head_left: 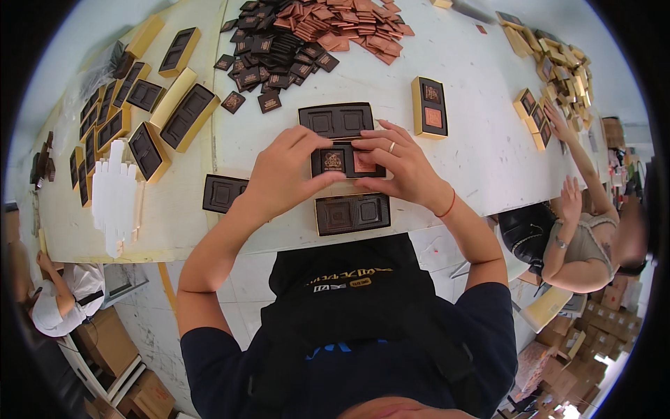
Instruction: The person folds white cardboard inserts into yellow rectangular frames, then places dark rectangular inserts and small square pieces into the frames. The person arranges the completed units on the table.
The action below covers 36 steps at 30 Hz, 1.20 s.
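Between my two hands is a small dark plastic tray point(347, 167) with a dark wrapped square in its left well and a copper wrapped square point(364, 162) in its right. My left hand point(285, 169) curls round the tray's left end, thumb along the near edge. My right hand point(403, 166), a ring on one finger, grips the right end, fingers over the copper square. Just beyond lies a gold-edged box point(336, 120) with two unfilled wells, and nearer me is a similar box point(352, 214). Another dark tray point(222, 194) lies beside my left forearm, partly hidden by it.
Heaps of dark squares point(269, 59) and copper squares point(349, 26) lie at the far middle. A filled box point(430, 107) stands right of them. Many gold boxes point(185, 119) with dark trays cover the left. At right, a co-worker's hand point(557, 120) reaches to piled boxes; another person sits lower left.
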Available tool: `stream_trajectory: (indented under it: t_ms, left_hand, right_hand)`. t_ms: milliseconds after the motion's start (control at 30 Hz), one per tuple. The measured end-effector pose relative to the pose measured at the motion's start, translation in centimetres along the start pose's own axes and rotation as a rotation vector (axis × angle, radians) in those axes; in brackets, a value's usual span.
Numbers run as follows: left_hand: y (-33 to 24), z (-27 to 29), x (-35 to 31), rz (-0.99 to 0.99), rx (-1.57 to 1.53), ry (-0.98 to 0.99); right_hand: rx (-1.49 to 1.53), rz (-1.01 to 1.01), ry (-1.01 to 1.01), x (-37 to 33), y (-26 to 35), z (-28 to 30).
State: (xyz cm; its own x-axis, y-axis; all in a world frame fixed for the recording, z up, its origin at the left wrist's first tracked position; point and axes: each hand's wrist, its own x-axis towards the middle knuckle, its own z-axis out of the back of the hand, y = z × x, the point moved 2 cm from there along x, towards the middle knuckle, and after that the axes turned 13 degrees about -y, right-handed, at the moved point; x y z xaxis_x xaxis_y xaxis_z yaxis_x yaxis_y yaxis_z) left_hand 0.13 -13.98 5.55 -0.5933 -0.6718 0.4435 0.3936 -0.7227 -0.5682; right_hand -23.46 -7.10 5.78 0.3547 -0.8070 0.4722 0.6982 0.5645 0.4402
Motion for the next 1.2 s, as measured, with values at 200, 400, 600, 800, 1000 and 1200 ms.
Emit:
stream_trajectory:
  t_ms: [200,400,600,800,1000,1200]
  left_hand:
    - [0.5,-0.6,-0.6,-0.09,0.185,0.16]
    - [1.7,0.7,0.0,-0.007,0.283,0.006]
    - [1.4,1.4,1.1,0.005,0.261,-0.213]
    - [2.0,0.8,0.6,0.037,0.149,0.022]
    - [1.3,0.4,0.5,-0.059,0.117,0.018]
    - [1.3,0.1,0.1,-0.019,0.104,0.005]
  right_hand:
    - [-0.091,-0.11,-0.068,-2.3,-0.2,2.7]
    - [-0.322,-0.187,-0.233,-5.5,-3.0,5.6]
    - [-0.693,-0.348,-0.492,-5.1,-8.0,8.1]
    - [-0.317,-0.182,-0.468,6.5,-12.3,2.7]
    - [-0.531,-0.344,-0.266,10.6,-17.2,0.9]
    - [0.599,-0.744,-0.39,6.7,-9.1,1.9]
